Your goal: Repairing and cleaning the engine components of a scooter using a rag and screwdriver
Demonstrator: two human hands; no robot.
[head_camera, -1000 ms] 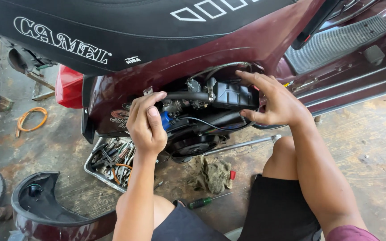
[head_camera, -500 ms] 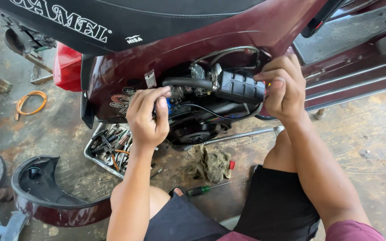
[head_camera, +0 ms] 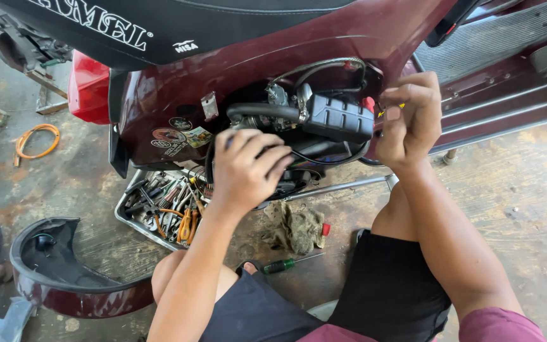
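Both hands work inside the maroon scooter's open engine bay [head_camera: 299,133]: the left hand [head_camera: 248,168] curls, seemingly around the hoses below, while the right hand [head_camera: 413,117] pinches a small yellow-tipped piece [head_camera: 392,107] beside the black air box [head_camera: 340,117]; seating it needs fine fingertip alignment.

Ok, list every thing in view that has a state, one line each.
Left hand: curled, reaching into the engine bay.
Right hand: pinched at a small red and yellow part by the black box.
Scooter engine bay: open, side cover off.
Maroon side panel: lying on the floor.
Tool tray: full.
Green screwdriver: lying on the floor.
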